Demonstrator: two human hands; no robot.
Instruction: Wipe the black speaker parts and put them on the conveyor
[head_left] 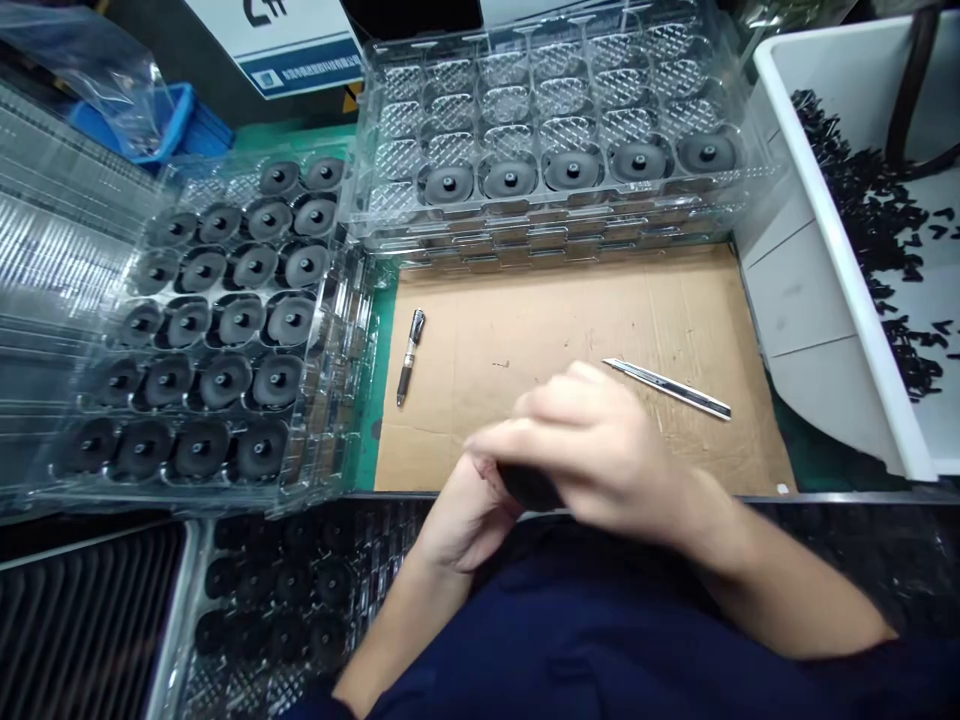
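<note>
Close to my body, at the front edge of the cardboard [517, 320], my left hand [476, 515] is closed around a dark round part [531, 487], much of which is hidden. My right hand [592, 440] lies over the same part with its fingers curled in, smeared a little by motion. Whatever its fingertips pinch is hidden. Right of my hands lies a slim silver utility knife [667, 388] on the cardboard. A black and silver pen [410, 358] lies to their left.
Stacked clear trays at left hold rows of black round parts [225, 382]. Another clear tray stack [570, 205] at the back has one row of such parts in front. On the right, a white bin [840, 250] contains many small black pieces [874, 215]. A blue bin [199, 125] stands back left.
</note>
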